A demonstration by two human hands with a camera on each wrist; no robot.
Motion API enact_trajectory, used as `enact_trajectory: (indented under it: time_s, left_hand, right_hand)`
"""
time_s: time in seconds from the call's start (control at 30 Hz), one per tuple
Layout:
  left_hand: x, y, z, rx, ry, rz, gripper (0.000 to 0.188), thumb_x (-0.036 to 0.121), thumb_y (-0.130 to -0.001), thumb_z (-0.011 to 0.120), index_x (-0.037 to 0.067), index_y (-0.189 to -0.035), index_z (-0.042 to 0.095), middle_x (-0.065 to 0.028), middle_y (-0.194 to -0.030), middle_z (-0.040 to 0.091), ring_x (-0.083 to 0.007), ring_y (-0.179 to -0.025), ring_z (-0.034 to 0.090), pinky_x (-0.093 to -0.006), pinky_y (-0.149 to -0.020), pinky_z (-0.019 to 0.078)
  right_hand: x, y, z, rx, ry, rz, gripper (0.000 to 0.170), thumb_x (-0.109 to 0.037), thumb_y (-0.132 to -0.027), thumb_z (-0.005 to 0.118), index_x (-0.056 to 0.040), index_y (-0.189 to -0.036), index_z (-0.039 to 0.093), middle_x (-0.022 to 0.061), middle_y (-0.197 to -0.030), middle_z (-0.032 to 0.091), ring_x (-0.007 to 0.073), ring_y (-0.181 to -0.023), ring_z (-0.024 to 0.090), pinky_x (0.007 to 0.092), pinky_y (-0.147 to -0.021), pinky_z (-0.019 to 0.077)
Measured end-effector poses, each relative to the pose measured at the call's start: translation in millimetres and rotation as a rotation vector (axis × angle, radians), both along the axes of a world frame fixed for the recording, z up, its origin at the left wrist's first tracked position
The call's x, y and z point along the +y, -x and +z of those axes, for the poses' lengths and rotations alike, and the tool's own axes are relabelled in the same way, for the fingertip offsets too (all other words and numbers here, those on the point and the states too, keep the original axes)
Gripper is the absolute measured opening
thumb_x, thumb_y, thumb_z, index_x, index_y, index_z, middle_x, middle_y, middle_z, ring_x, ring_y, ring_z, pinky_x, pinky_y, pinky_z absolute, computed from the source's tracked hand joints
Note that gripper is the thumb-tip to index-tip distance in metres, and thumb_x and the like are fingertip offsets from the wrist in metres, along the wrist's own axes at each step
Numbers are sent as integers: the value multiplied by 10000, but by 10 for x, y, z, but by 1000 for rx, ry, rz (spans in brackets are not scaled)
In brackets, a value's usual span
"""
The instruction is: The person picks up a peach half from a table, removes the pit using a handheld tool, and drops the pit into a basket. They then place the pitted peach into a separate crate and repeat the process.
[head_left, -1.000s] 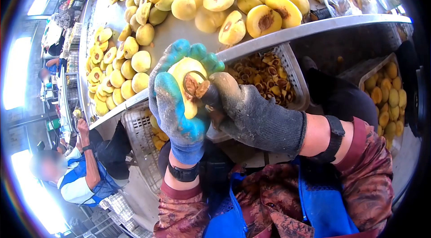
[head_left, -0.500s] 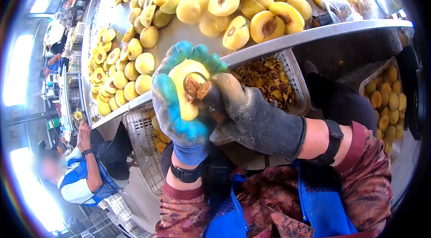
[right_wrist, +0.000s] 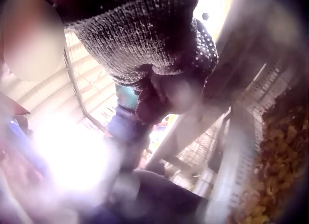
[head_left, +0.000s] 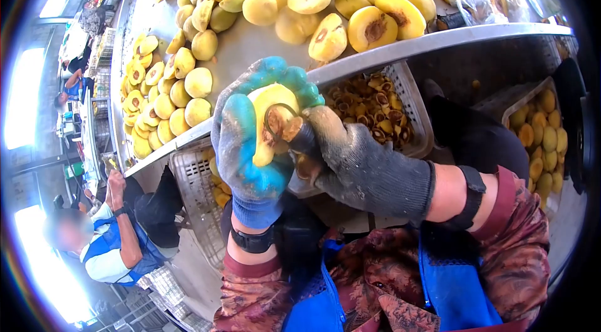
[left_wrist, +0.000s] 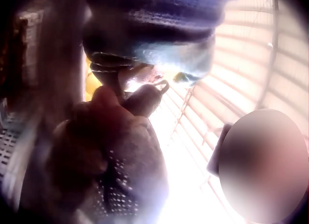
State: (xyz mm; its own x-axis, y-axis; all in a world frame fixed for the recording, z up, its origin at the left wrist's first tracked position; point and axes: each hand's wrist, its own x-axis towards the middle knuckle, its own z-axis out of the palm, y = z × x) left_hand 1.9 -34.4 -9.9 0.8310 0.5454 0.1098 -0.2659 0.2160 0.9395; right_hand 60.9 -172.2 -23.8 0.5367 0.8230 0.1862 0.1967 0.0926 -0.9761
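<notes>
Item 1: your left hand (head_left: pixel 231 138), in a grey and blue-green glove, fingers curled round 1 cut yellow fruit (head_left: pixel 259 120), held up at the bench's near edge.
Item 2: your right hand (head_left: pixel 366 166), in a grey glove, gripping 1 dark-handled loop tool (head_left: pixel 303 140); its ring sits at the fruit's cut face, with brown matter in it.
Item 3: metal bench (head_left: pixel 243 47), bearing loose yellow fruit pieces (head_left: pixel 164 107), heaped toward the left edge and spread rightward.
Item 4: 1 clear plastic bag (head_left: pixel 491 3), at the near edge toward the right corner.
Item 5: below the near edge, 1 perforated crate (head_left: pixel 408 93) of brown and yellow scraps (head_left: pixel 372 109).
Item 6: 1 person in a blue vest (head_left: pixel 139 263), off the near left corner.
</notes>
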Motion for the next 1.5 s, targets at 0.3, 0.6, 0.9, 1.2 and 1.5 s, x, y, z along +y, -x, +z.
enact_trajectory:
  time_s: [0.3,0.6,0.9,1.2,1.5]
  left_hand:
    - [-102,-62,67,-117,272,-57,577,446,-993,413,-35,-1309,450,-209,-1203,585,-344,-1046,610,-462,-916,509]
    - [-84,-43,6,-59,48,58,501,364,-997,454,-43,-1289,464,-217,-1223,572,-353,-1013,625,-489,-865,539]
    - [-58,-23,-27,-31,139,48,467,332,-1000,462,-48,-1270,478,-211,-1205,585,-358,-1021,626,-505,-856,543]
    - [-54,-153,126,-51,174,39,542,371,-1023,395,-29,-1388,388,-183,-1247,571,-268,-1120,577,-370,-991,452]
    - [-75,-152,13,124,133,-31,417,318,-1014,452,13,-1296,496,-103,-1245,556,-209,-1139,545,-358,-992,439]
  right_hand:
    - [84,16,-42,-61,14,-71,701,-83,-740,769,13,-1298,356,243,-1008,605,448,-904,634,450,-727,537]
    - [104,32,-121,-27,-12,-50,554,-19,-786,659,4,-1257,368,247,-959,599,467,-858,624,467,-679,522]
    - [92,47,-175,-19,18,-49,517,-11,-787,635,4,-1235,375,232,-873,600,459,-758,627,452,-599,517]
    - [19,-130,219,523,148,63,424,-71,-882,636,6,-1255,449,67,-995,626,124,-834,623,323,-691,535]
    - [27,-586,77,-250,42,-327,508,-53,-772,718,1,-1216,477,164,-968,617,259,-916,638,349,-815,499]
